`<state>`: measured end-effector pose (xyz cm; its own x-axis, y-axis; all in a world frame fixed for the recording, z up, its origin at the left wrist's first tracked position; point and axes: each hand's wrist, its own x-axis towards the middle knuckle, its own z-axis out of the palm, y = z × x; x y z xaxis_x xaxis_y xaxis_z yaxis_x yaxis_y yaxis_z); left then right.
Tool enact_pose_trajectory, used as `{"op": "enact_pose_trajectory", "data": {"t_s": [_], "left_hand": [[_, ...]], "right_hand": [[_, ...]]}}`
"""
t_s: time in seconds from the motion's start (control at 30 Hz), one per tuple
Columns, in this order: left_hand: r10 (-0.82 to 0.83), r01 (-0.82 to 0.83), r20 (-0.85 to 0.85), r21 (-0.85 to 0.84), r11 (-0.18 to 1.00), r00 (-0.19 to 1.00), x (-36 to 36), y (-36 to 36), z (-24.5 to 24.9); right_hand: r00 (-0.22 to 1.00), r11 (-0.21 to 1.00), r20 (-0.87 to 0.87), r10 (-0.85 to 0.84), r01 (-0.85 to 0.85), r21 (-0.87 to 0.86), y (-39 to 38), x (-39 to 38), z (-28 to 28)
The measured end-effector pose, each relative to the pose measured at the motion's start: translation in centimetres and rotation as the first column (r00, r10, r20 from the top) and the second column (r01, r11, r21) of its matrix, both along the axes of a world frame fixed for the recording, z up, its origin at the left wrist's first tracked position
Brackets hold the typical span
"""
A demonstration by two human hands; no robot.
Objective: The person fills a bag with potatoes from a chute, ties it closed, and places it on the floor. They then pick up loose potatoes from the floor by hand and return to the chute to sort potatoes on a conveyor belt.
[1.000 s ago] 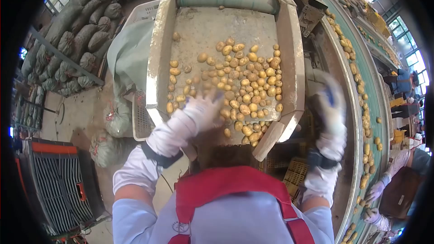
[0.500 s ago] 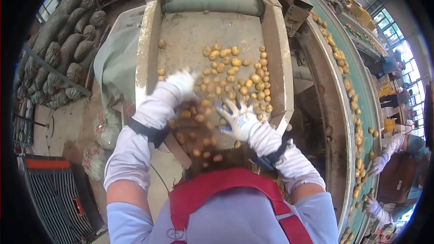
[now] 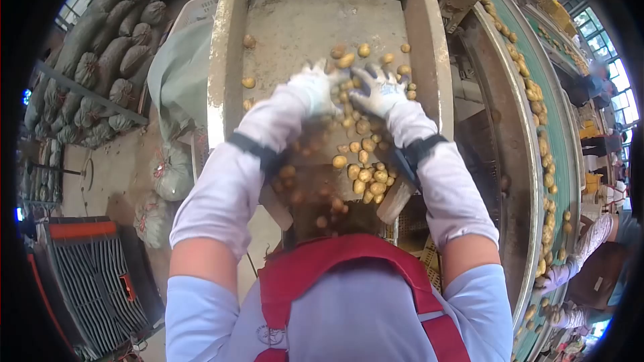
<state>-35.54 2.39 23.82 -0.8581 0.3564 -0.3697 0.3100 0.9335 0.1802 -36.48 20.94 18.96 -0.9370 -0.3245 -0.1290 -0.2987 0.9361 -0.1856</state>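
Note:
My left hand (image 3: pixel 318 90), in a white glove, reaches onto the metal chute (image 3: pixel 288 33) with its fingers apart and bent among potatoes. Beside it on the right, my right hand (image 3: pixel 381 91), gloved too, has spread, curved fingers at the edge of the same potatoes. Between and below both hands lie loose potatoes (image 3: pixel 363 156), several of them blurred near the chute's lower opening. A few more potatoes (image 3: pixel 364 50) rest just above my fingers. Neither hand visibly grips a potato.
A green conveyor belt (image 3: pixel 560 134) carrying potatoes runs along the right, where a co-worker's gloved hands (image 3: pixel 560 276) reach in. Filled sacks (image 3: pixel 100 74) are stacked at the left. Near the lower left stands a dark ribbed machine (image 3: pixel 94 281). Metal walls (image 3: pixel 221 74) border the chute.
Both hands have moved up the chute and closer together. Potatoes that lay in its middle have shifted down toward the lower opening. The view has shifted slightly.

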Motion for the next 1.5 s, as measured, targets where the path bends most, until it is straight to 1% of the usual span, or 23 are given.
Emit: {"op": "enact_pose_trajectory", "data": {"t_s": [0.03,0.07,0.13,0.17,0.3,0.33,0.37,0.43,0.5,0.57,0.63,0.7,0.73,0.77,0.83,0.97,1.07,1.17,1.23,1.3,1.37,1.43,1.5], "left_hand": [[-0.014,0.013,0.029,0.035,0.999,0.999,1.3,0.0,-0.1],[-0.077,0.077,0.030,0.013,0.997,0.997,2.8,-0.2,-0.6],[-0.098,0.100,0.097,-0.017,0.995,0.990,6.1,-0.3,0.9],[-0.182,0.186,0.040,-0.117,0.976,0.982,7.3,-0.3,0.5],[-0.221,0.223,0.031,-0.094,0.970,0.975,11.7,-0.5,0.4],[-0.233,0.234,0.035,-0.047,0.971,0.972,12.6,-1.0,0.7],[-0.235,0.236,0.038,-0.046,0.971,0.971,12.4,-1.7,1.0],[-0.256,0.251,0.034,0.115,0.961,0.966,11.3,-3.4,1.8],[-0.123,0.136,-0.120,0.115,0.984,0.985,8.3,-5.3,2.5],[0.058,-0.085,-0.216,-0.119,0.989,0.975,5.7,-6.8,1.6],[0.148,-0.135,0.030,-0.266,0.954,0.988,2.6,-6.9,1.2],[0.112,-0.094,0.028,-0.357,0.929,0.993,2.6,-5.3,0.6],[0.069,-0.057,0.041,-0.246,0.968,0.997,3.0,-5.2,-0.2],[0.006,0.005,0.040,-0.272,0.962,0.999,3.6,-3.9,0.2],[0.009,-0.013,-0.023,-0.184,0.983,1.000,4.3,-2.7,-2.0],[0.080,-0.073,0.064,-0.105,0.992,0.995,6.0,-0.2,-1.2],[0.061,-0.059,0.145,-0.015,0.998,0.988,8.3,-0.1,-2.7],[-0.011,0.007,0.061,0.055,0.998,0.998,9.3,-1.2,-1.6],[0.025,-0.040,0.139,0.108,0.993,0.990,8.2,-2.1,-0.1],[0.019,-0.011,-0.050,0.153,0.988,0.999,7.1,-3.5,0.2],[0.130,-0.061,-0.280,0.242,0.968,0.951,5.0,-5.0,-0.1],[0.141,-0.103,-0.287,0.145,0.984,0.948,3.4,-5.3,-0.5],[0.190,-0.199,-0.123,-0.065,0.978,0.974,2.8,-4.8,-1.2]], "right_hand": [[0.996,0.995,0.011,0.089,-0.088,-0.053,0.0,1.2,0.2],[0.983,0.989,0.116,0.143,-0.147,0.024,-0.6,3.1,2.2],[0.973,0.976,0.074,0.219,-0.220,-0.005,-0.2,6.1,2.0],[0.961,0.965,0.138,0.239,-0.251,0.077,-0.3,7.3,3.5],[0.952,0.946,0.061,0.300,-0.305,0.113,-0.1,10.9,2.7],[0.955,0.958,0.088,0.282,-0.285,0.018,0.1,12.0,2.7],[0.951,0.953,0.069,0.301,-0.303,0.016,0.1,12.6,2.9],[0.914,0.933,0.211,0.347,-0.360,0.022,0.7,13.3,4.4],[0.865,0.889,0.213,0.454,-0.424,-0.172,2.6,11.5,4.1],[0.917,0.867,0.004,0.398,-0.375,-0.328,4.5,7.0,3.9],[0.993,0.997,-0.085,0.077,-0.079,-0.021,5.0,2.3,3.4],[0.999,1.000,0.035,-0.004,0.004,0.001,5.2,-2.3,0.4],[0.993,0.993,0.112,0.028,-0.041,0.108,3.8,-1.7,1.5],[0.979,0.973,0.197,0.055,-0.096,0.208,1.8,-0.7,2.6],[0.958,0.978,0.244,0.149,-0.178,0.105,0.8,0.5,2.1],[0.980,0.981,0.042,0.195,-0.195,0.014,0.9,3.1,0.2],[0.973,0.971,0.046,0.226,-0.229,0.066,1.3,5.9,0.8],[0.962,0.962,-0.015,0.273,-0.273,0.013,1.8,8.4,0.8],[0.971,0.969,-0.013,0.237,-0.237,-0.065,2.0,7.5,1.8],[0.981,0.970,-0.009,0.193,-0.192,-0.149,1.8,6.6,2.3],[0.992,0.969,0.029,0.123,-0.114,-0.219,0.5,4.6,2.5],[0.984,0.968,0.017,0.175,-0.169,-0.186,-1.2,3.1,0.9],[0.974,0.982,0.136,0.180,-0.185,0.027,-2.9,2.2,-0.1]]}}
